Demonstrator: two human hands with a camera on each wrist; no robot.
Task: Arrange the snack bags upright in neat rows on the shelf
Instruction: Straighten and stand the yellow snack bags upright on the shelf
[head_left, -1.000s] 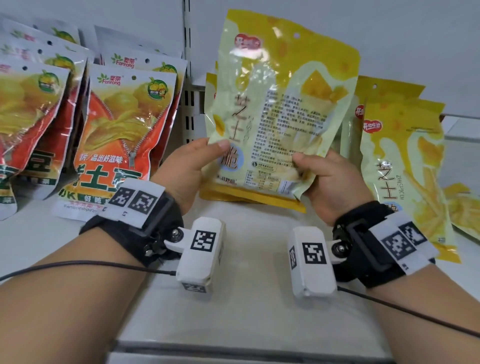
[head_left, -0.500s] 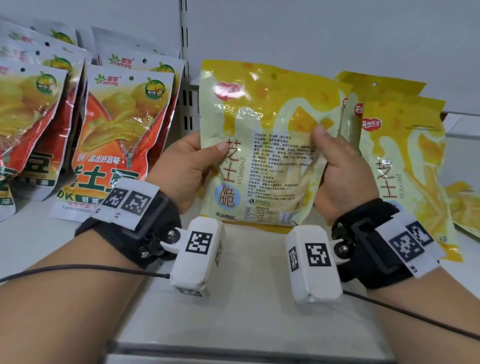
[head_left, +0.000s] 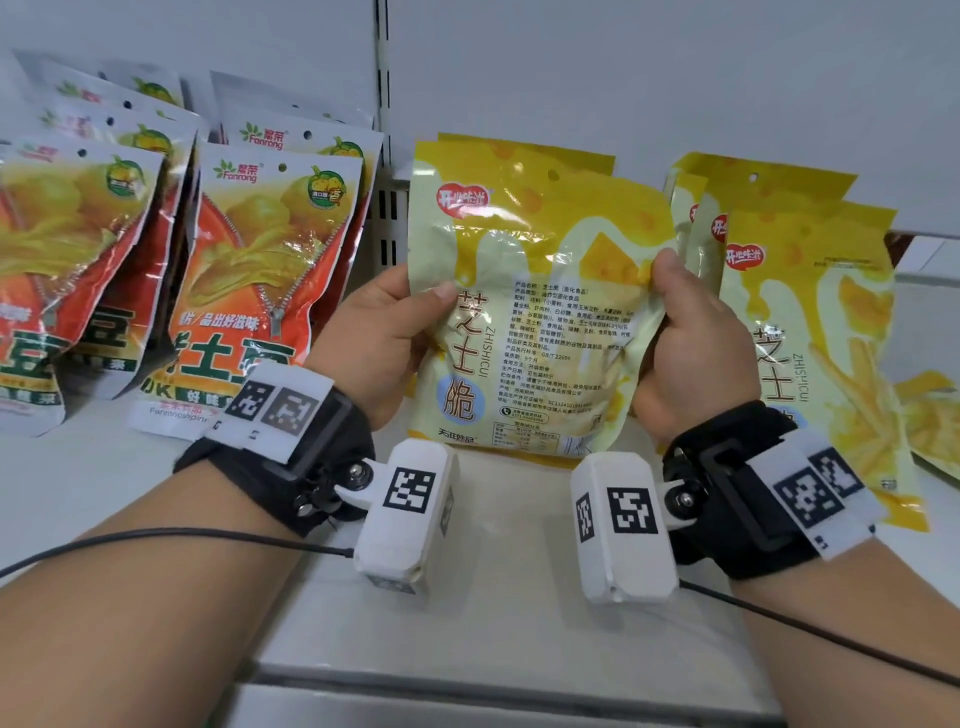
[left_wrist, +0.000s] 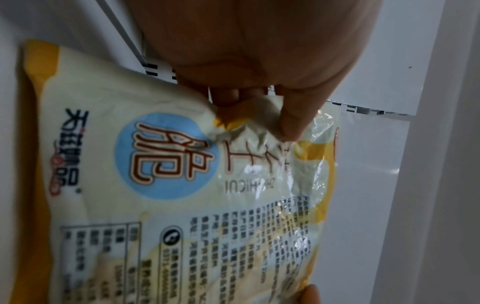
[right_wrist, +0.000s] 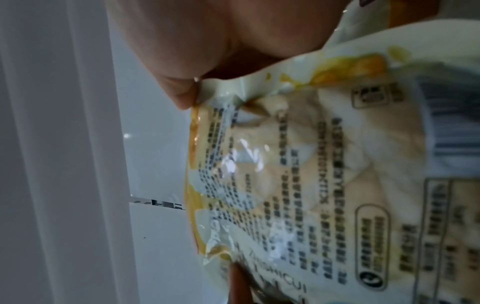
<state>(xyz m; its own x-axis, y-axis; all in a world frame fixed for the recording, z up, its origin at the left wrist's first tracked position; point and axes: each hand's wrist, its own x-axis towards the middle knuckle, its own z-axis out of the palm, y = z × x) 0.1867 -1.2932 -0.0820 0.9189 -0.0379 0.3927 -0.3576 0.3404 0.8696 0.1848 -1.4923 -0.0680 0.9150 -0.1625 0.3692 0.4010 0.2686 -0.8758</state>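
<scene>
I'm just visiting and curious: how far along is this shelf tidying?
Done: the orange-red bags stand in rows on the left. In hand: both the left hand and right hand grip a yellow bag upright. Left: another yellow bag lies flat at far right.

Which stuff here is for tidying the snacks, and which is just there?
For the job:
held yellow bag, in left hand and right hand
standing yellow bags
red bags
shelf

Just there:
wrist cameras
cables

Head camera looking down, both wrist cameras close on shared yellow bag
</scene>
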